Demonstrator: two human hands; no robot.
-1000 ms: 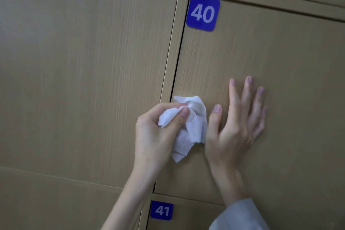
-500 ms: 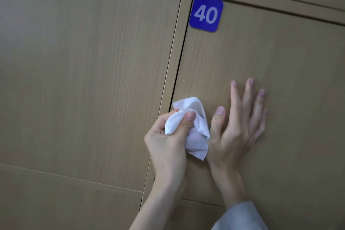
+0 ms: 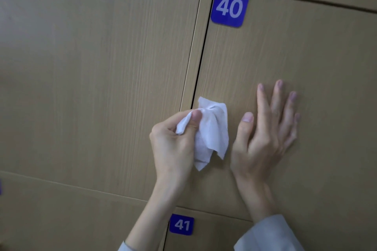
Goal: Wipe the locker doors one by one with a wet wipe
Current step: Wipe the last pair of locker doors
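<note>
On the beige wood-grain locker door [image 3: 295, 57], left hand [image 3: 173, 142] pinches a crumpled white wet wipe [image 3: 212, 134] for wiping; right hand [image 3: 269, 128] lies flat, steadying it.

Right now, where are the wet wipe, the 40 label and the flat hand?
wet wipe [image 3: 212, 134], head view, crumpled middle.
40 label [image 3: 229, 7], head view, between the digits.
right hand [image 3: 265, 138], head view, its back.
</note>
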